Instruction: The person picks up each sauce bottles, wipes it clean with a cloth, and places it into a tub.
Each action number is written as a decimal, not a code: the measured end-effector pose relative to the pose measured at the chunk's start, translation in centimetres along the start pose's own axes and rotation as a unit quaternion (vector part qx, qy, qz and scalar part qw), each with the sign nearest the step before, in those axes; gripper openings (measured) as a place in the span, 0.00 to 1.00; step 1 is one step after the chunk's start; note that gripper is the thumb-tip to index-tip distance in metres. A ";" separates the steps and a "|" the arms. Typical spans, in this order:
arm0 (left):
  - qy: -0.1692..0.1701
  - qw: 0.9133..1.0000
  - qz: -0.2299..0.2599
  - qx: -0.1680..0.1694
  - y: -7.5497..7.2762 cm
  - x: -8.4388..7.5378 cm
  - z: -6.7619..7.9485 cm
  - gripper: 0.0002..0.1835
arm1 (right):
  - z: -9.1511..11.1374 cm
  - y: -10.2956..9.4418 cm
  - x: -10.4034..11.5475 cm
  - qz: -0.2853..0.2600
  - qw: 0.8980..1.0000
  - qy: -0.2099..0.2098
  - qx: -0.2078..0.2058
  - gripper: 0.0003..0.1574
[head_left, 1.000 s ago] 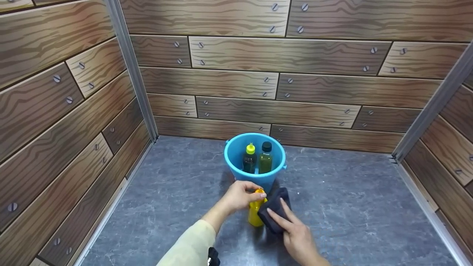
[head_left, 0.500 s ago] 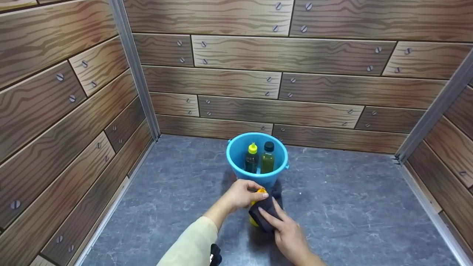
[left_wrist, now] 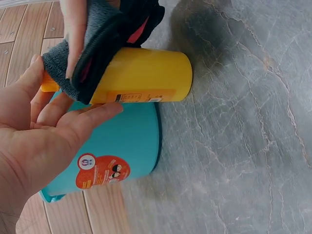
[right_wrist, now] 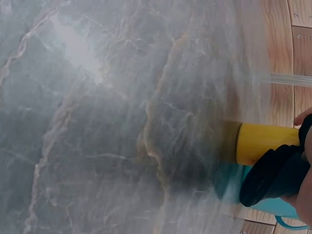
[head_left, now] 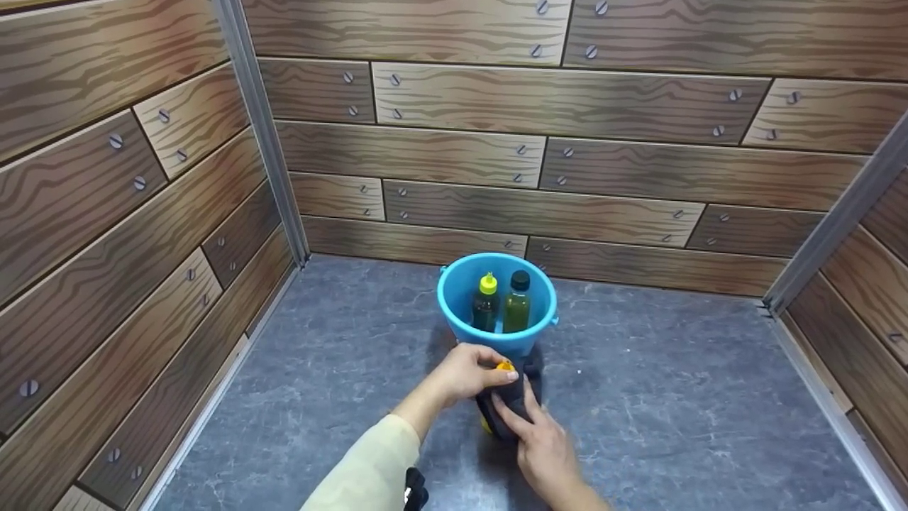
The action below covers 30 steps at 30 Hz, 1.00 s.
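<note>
My left hand (head_left: 462, 372) pinches the orange cap (head_left: 505, 366) of a yellow bottle (left_wrist: 146, 73) standing on the grey floor. Its other fingers stretch along the bottle's side in the left wrist view. A dark grey cloth (head_left: 512, 394) wraps the bottle's upper and middle part, held there by my right hand (head_left: 550, 451). The lower end of the bottle shows below the cloth in the left wrist view. Just behind the bottle stands a blue bucket (head_left: 454, 312). Only the edge of my right hand appears in the right wrist view, beside the cloth.
Inside the bucket are a dark bottle with a yellow nozzle (head_left: 485, 312) and a green bottle with a black cap (head_left: 518, 312). Wood-patterned walls (head_left: 454, 160) enclose the marbled floor (head_left: 681, 397) at the back and sides.
My right hand has moved left with the cloth, bringing it over the front of the yellow bottle and covering more of it. My left hand stays on the cap.
</note>
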<state>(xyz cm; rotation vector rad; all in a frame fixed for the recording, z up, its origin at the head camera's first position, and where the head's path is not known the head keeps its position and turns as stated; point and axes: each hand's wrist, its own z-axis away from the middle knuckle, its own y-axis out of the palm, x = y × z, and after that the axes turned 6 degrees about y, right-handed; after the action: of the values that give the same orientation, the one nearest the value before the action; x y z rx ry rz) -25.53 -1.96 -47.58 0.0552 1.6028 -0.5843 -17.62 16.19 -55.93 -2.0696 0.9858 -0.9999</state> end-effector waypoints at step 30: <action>-0.001 1.000 -0.004 0.003 0.0 0.1 0.1 0.11 | 2.2 2.2 -0.9 -0.034 0.999 0.006 0.015 0.58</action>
<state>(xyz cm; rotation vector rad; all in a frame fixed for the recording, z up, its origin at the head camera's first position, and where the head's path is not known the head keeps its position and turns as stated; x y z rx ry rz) -25.47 -2.08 -47.69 0.0521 1.5997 -0.5944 -16.93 16.28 -59.11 -2.0869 0.9068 -1.0556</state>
